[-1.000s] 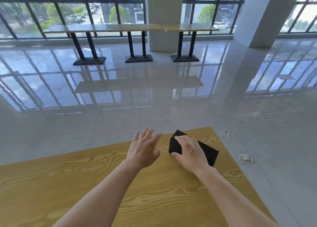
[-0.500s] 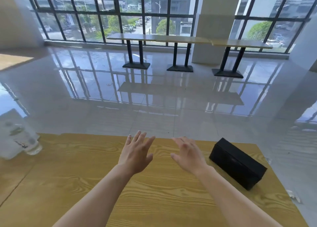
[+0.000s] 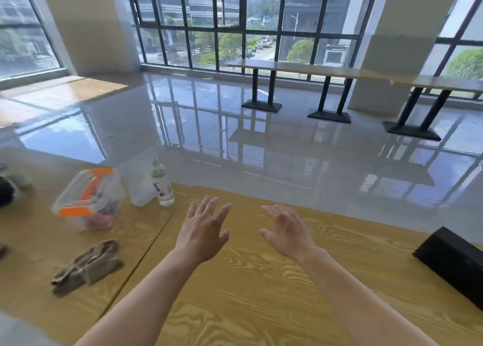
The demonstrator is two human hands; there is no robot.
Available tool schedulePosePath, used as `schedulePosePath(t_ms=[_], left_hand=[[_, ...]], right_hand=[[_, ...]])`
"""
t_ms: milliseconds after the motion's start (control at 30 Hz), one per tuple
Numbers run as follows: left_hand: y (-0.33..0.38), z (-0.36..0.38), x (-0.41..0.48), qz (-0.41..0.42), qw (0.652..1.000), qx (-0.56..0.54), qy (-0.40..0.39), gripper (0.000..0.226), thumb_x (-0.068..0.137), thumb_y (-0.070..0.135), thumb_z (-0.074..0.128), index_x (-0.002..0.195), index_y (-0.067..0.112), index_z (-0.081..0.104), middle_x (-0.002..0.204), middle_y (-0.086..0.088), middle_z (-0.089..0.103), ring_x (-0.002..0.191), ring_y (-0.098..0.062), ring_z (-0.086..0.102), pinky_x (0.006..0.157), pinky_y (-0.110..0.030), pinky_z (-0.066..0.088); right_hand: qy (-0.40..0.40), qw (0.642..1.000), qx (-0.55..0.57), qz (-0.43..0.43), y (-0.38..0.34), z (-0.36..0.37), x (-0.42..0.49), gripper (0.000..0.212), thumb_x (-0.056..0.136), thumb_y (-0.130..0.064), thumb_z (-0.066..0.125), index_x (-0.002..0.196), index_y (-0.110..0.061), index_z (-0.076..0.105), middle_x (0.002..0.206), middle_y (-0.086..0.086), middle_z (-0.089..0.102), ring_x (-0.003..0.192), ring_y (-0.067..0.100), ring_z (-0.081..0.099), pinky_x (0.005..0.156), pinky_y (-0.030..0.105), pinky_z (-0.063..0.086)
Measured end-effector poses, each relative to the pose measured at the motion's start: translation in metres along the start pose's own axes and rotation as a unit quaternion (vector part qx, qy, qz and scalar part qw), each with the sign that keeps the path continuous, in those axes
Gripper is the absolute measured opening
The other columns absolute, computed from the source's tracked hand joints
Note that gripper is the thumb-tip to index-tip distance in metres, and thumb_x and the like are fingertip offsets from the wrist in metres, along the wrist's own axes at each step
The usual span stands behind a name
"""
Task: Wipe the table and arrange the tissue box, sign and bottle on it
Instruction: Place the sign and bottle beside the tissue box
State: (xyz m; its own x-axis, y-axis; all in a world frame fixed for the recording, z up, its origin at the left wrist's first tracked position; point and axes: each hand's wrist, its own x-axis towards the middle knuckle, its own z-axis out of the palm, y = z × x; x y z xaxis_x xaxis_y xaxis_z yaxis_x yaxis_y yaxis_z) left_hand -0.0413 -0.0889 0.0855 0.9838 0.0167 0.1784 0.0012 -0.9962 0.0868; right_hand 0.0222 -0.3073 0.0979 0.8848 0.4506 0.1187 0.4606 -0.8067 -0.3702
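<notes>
I have both hands out over the wooden table [image 3: 261,280], empty, neither touching anything. My left hand [image 3: 202,234] has its fingers spread wide, palm down; my right hand [image 3: 286,232] is open too, fingers loosely curled.

What I judge to be next sits up and to the left of my fingertips: the clear water bottle [image 3: 162,183], upright at the table's far edge, and just beside it on its left a clear upright panel that I take for the sign [image 3: 138,179], though it is blurred and I cannot be sure. Both stand across the seam between the 2 table tops. My left hand is plainly the nearer of the 2, so I would reach with it, forward and leftward, closing around the bottle's vertical axis from the side.

The black tissue box [image 3: 454,263] lies at the right edge, well apart from my right hand, its long axis running diagonally. A brown cloth [image 3: 87,266] lies crumpled at lower left, near a clear container with an orange lid [image 3: 88,202].
</notes>
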Motion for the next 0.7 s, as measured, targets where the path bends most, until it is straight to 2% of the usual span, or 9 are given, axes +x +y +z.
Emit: schedulePosePath(t_ms=[233, 467, 700], left_hand=[[-0.078, -0.018, -0.024, -0.030, 0.999, 0.004, 0.023, 0.068, 0.093, 0.047, 0.053, 0.152, 0.033, 0.022, 0.160, -0.007, 0.023, 0.150, -0.026, 0.013, 0.121, -0.050, 0.014], [-0.123, -0.017, -0.008, -0.068, 0.997, 0.004, 0.025, 0.066, 0.093, 0.046, 0.052, 0.151, 0.033, 0.024, 0.160, -0.006, 0.024, 0.150, -0.025, 0.012, 0.121, -0.051, 0.014], [-0.178, -0.015, 0.014, -0.111, 0.993, 0.027, 0.026, 0.064, 0.091, 0.044, 0.057, 0.148, 0.031, 0.030, 0.155, -0.007, 0.032, 0.147, -0.027, 0.021, 0.120, -0.053, 0.018]], right_hand=[[-0.007, 1.000, 0.005, -0.028, -0.079, 0.025, 0.024, 0.064, 0.089, -0.038, 0.066, 0.146, -0.020, 0.043, 0.142, 0.004, 0.052, 0.133, 0.025, 0.042, 0.107, 0.038, 0.039], [-0.027, 0.998, -0.005, -0.060, -0.096, 0.048, 0.073, 0.062, 0.089, -0.041, 0.065, 0.144, -0.023, 0.044, 0.139, 0.001, 0.054, 0.129, 0.024, 0.046, 0.102, 0.036, 0.043], [-0.056, 0.993, 0.014, -0.102, -0.122, 0.083, 0.132, 0.062, 0.088, -0.038, 0.066, 0.144, -0.022, 0.045, 0.138, 0.004, 0.055, 0.127, 0.026, 0.047, 0.099, 0.038, 0.046]])
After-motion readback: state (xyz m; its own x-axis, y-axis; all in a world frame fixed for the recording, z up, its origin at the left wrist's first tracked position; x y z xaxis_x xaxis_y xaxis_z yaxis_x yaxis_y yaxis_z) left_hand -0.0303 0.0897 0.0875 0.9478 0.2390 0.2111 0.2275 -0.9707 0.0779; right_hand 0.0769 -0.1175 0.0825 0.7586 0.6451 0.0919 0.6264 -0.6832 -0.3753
